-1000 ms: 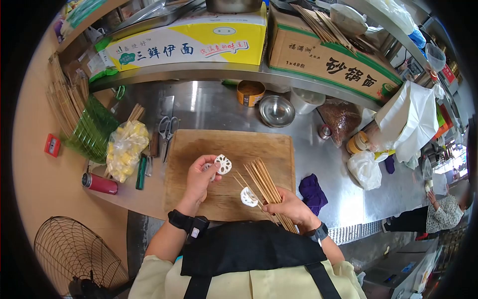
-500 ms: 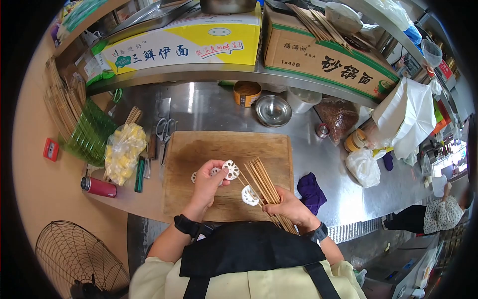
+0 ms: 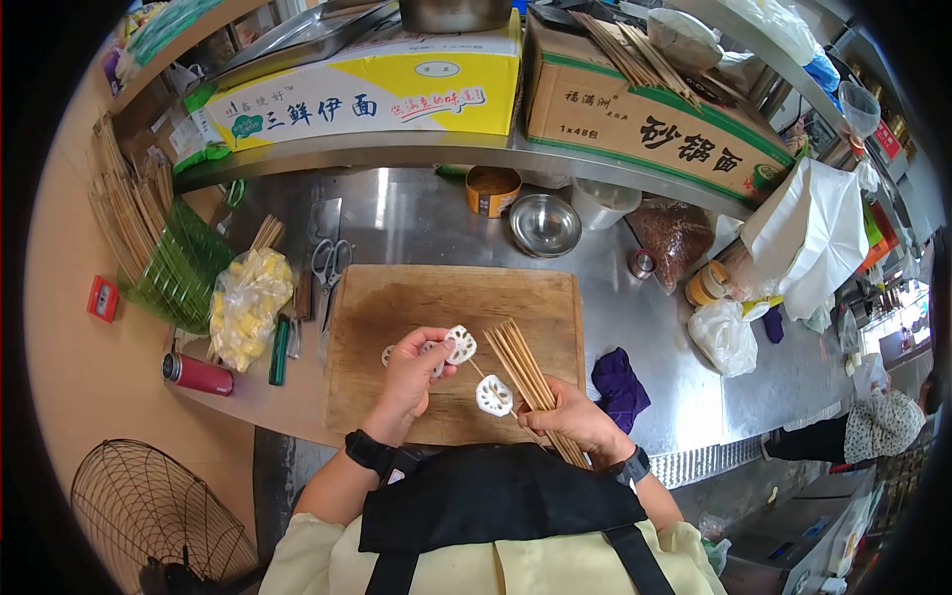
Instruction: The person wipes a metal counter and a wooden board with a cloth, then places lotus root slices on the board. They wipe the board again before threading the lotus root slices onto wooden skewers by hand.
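My left hand [image 3: 412, 375] is closed on white lotus root slices [image 3: 461, 344] above the wooden cutting board [image 3: 397, 297]. A thin skewer [image 3: 477, 368] runs from the front slice toward my right hand, with another lotus root slice [image 3: 494, 395] on it between the hands. My right hand [image 3: 573, 416] is wrapped round a bundle of wooden skewers [image 3: 523, 363] and also has the end of the thin skewer at its fingertips. Part of one more slice [image 3: 388, 354] shows left of my left hand.
Scissors [image 3: 330, 263], a bag of yellow pieces [image 3: 250, 309] and a red bottle [image 3: 198, 374] lie to the left. A metal bowl [image 3: 545, 225] stands behind the board; a purple cloth [image 3: 621, 388] lies right. Another person [image 3: 878, 428] is at far right.
The slice between the hands has turned to show its holed face more fully, with the thin skewer through it. My left hand has shifted slightly downward.
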